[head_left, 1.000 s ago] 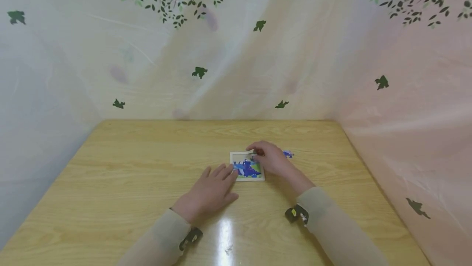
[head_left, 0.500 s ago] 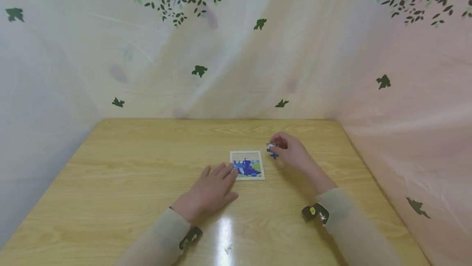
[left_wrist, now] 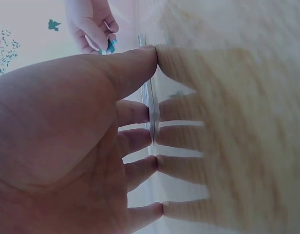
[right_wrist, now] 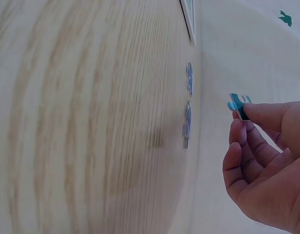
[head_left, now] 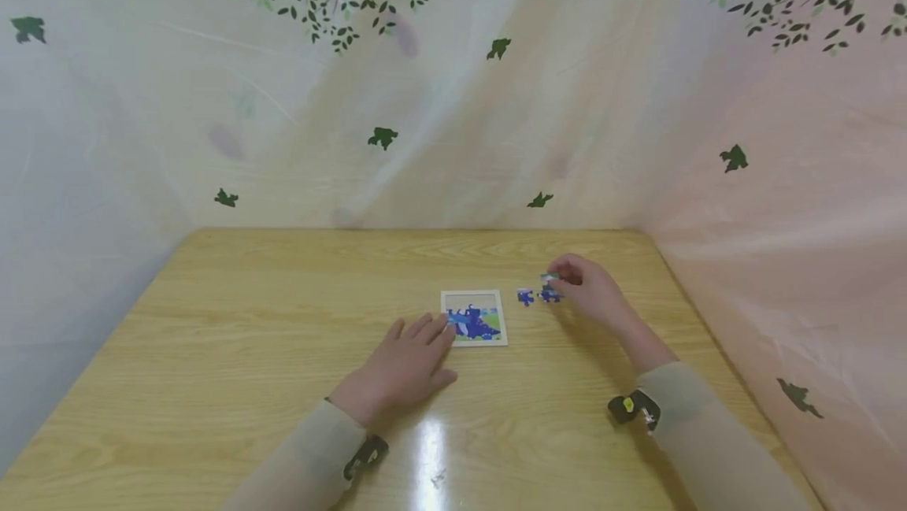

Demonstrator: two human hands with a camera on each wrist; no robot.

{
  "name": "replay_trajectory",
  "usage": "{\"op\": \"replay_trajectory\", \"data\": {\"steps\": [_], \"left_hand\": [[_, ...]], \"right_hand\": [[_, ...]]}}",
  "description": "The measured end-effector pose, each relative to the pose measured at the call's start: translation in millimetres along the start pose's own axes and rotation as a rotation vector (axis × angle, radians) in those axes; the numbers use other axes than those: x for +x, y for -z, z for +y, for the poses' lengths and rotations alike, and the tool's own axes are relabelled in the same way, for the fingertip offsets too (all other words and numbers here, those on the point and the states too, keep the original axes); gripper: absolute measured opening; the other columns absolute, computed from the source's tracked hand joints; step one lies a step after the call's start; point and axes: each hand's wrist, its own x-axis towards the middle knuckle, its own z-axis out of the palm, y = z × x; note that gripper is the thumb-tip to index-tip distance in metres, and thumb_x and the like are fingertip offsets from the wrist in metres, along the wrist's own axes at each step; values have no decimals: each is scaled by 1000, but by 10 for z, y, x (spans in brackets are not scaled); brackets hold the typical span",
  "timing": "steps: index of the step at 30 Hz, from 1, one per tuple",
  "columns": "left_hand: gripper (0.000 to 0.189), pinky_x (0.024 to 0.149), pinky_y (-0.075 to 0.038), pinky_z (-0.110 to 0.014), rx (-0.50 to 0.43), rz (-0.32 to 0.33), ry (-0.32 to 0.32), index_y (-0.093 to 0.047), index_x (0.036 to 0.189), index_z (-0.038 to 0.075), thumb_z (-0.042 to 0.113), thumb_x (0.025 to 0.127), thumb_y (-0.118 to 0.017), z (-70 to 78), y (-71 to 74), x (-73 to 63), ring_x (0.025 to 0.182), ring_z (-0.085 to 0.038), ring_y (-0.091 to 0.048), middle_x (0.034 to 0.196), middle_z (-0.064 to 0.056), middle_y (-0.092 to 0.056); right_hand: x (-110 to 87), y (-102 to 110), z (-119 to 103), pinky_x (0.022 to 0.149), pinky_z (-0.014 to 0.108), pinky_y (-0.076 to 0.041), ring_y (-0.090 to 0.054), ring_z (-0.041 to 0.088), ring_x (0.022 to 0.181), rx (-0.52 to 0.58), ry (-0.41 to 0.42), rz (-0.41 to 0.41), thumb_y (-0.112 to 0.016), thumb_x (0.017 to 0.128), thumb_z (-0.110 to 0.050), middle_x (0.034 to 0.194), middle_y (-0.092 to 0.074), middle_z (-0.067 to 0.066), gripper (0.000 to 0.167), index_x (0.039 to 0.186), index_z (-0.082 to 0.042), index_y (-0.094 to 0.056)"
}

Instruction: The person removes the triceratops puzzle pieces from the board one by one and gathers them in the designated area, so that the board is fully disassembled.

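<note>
Right hand moves away from the puzzle frame, and a piece goes with it

One second ago the right hand [head_left: 584, 288] was over the puzzle frame [head_left: 471, 292]; now it is well to the right of it, above the far right part of the tabletop [head_left: 248, 338]. The held puzzle piece [right_wrist: 241, 107] has travelled rightward too in the last half second. For the puzzle work this means, I judge, that this piece has not yet its place. Inside the frame, the near part shows a blue dinosaur picture [head_left: 482, 324], while a strip on the far side is still without pieces.

The right hand pinches the piece, with a teal side showing, between thumb and index finger; the other fingers are bent loosely. In the right wrist view the piece is in the air, apart from the tabletop. Below it, to the right of the frame, lie a loose purple-blue piece [head_left: 525, 296] and, just beside, a further loose cluster [head_left: 550, 298]; if the cluster is one piece or two, I cannot tell.

The left hand [head_left: 398, 369] stays in the same place, its fingers straight and spread, and some fingertips touch the left edge of the frame. It grips nothing.
</note>
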Motion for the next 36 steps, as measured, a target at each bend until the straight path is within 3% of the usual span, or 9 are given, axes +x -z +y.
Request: {"op": "replay_trajectory", "data": {"steps": [17, 24, 32, 36], "left_hand": [[73, 133, -15, -67, 9, 3, -2, -35, 173, 9, 52, 116, -50, -3, -66, 15, 166, -39, -23, 181, -13, -25], [74, 133, -15, -66, 16, 3, -3, -35, 173, 9, 53, 115, -50, -14, -96, 24, 167, -38, -23, 181, -12, -24], [74, 133, -15, -66, 21, 3, 11, -35, 173, 9, 53, 115, -51, -14, -60, 13, 166, -38, -24, 181, -13, -24], [74, 133, -14, -66, 12, 3, 10, -34, 173, 9, 53, 115, -51, -12, -39, 4, 167, -38, -23, 181, -13, -24]], "right_hand": [[-29, -11, 219, 98, 44, -55, -65, 32, 116, 48, -53, -3, -68, 110, -12, 122, -71, 16, 20, 128, -3, -70], [-45, 50, 388, 108, 52, -52, -64, 36, 122, 95, -72, -1, -69, 110, -13, 128, -72, 19, 25, 132, -1, -69], [-24, 96, 507, 100, 38, -48, -64, 26, 114, 216, -153, -9, -70, 109, -13, 128, -73, 20, 32, 135, 5, -66], [-23, 123, 526, 100, 41, -46, -62, 30, 120, 169, -171, -23, -70, 110, -17, 131, -71, 20, 35, 137, 4, -65]]}}
